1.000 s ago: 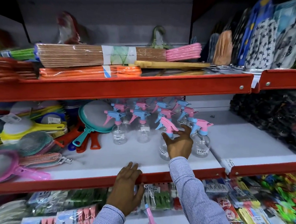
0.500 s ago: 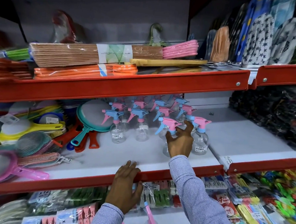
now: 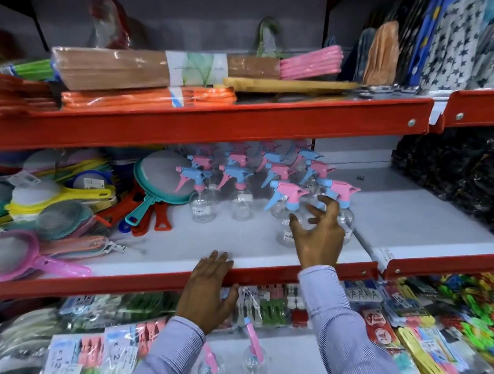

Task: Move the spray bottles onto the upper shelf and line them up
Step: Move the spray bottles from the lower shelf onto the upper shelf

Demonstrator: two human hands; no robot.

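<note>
Several clear spray bottles with pink and blue trigger heads stand in rows on the white middle shelf. The nearest one stands just left of my right hand, whose fingers are spread and hold nothing. Another bottle is partly hidden behind that hand. Farther left stand a blue-headed bottle and its neighbour. My left hand rests flat on the shelf's red front edge. Two more spray bottles lie on the lower shelf.
Round plastic strainers and flat swatters crowd the shelf's left part. The red shelf above carries wrapped hangers. White shelf board shows at right. Packs of clothes pegs fill the lower shelf.
My right hand has let go of the nearest bottle's neck and drawn back with fingers spread. The left hand stays on the shelf edge.
</note>
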